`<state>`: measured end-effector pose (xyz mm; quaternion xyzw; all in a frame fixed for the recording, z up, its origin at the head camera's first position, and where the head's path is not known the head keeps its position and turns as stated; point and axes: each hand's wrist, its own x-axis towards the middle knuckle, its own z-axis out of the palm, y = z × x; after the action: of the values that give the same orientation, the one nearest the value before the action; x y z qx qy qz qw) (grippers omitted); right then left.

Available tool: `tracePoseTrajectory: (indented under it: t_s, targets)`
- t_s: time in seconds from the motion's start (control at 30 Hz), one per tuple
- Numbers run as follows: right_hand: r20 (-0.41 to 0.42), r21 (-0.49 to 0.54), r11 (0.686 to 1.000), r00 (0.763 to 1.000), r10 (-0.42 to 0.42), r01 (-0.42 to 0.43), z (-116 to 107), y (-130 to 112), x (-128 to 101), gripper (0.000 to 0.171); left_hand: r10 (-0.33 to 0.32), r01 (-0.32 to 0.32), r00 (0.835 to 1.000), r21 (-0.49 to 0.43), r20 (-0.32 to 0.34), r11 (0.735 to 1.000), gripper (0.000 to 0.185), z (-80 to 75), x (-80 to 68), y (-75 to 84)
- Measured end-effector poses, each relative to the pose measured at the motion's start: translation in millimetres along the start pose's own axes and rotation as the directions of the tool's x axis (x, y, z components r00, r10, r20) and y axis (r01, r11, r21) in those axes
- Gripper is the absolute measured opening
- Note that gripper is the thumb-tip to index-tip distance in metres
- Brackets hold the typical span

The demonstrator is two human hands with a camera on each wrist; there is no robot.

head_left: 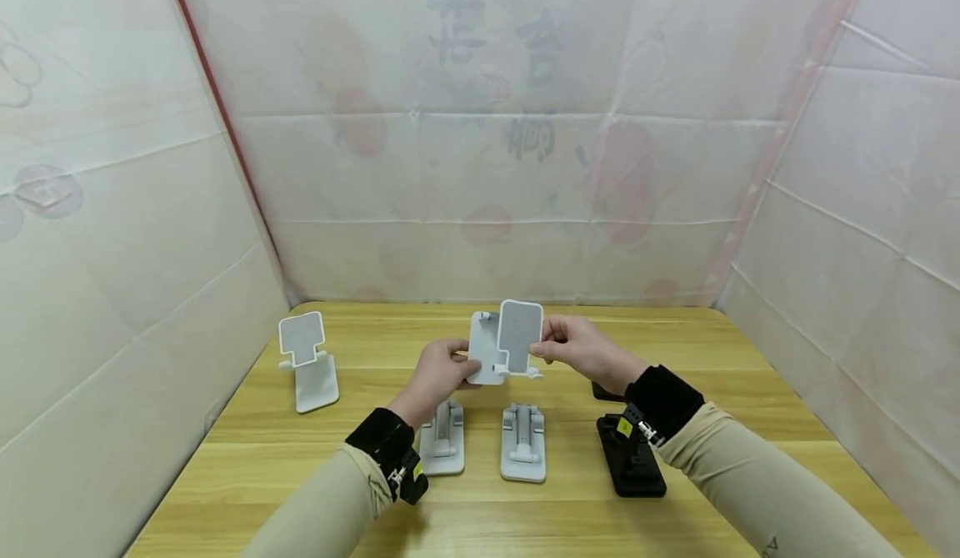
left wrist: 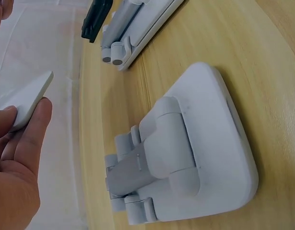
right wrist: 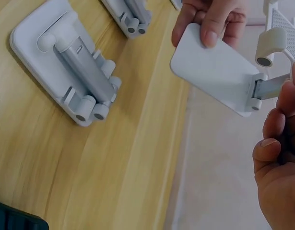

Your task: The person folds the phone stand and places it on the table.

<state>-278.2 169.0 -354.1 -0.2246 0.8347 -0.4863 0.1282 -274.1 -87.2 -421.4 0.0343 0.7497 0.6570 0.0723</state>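
Wooden surface (head_left: 675, 349) under white sheeting; my left hand (head_left: 438, 374) grips base, right hand (head_left: 577, 349) pinches plate of white phone stand (head_left: 506, 341), held above folded grey stand (head_left: 523, 444); light, rigid, smooth plastic, hinge stiff, hold edges

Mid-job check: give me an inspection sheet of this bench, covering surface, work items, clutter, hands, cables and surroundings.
Surface: wooden table, light grain, dry.
Work items: white phone stand, held above the table by both hands, its base and grey-faced plate opened apart.
Clutter: two folded white stands lying flat; one black stand flat at the right; one opened white stand upright at the left.
Hands: left hand grips the base; right hand pinches the plate's edge.
Cables: nothing seen.
Surroundings: white sheeting with faint prints encloses the table on three sides.
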Motion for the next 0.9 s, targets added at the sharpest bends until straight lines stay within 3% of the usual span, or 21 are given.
tracePoseTrajectory:
  t_s: [0.23,0.47,0.67,0.9]
  targets:
    - [-0.015,-0.044,0.998,0.999,-0.034,0.033,1,4,-2,0.02,0.039,-0.038,0.999,0.036,-0.015,0.999,0.039,-0.5,-0.5,3.2]
    - [-0.041,-0.049,0.999,0.999,-0.01,0.008,5,7,-1,0.018,0.049,-0.048,0.999,0.051,-0.012,0.998,0.038,-0.9,-3.5,5.8]
    - [-0.089,-0.008,1.0,0.996,-0.008,0.008,8,6,1,0.013,0.026,-0.027,0.999,0.019,0.033,0.999,0.04,2.7,-6.3,11.1]
    - [-0.158,-0.136,0.988,0.982,-0.1,0.078,14,10,2,0.029,0.016,-0.016,0.999,0.01,0.04,1.0,0.043,6.6,-8.2,15.0]
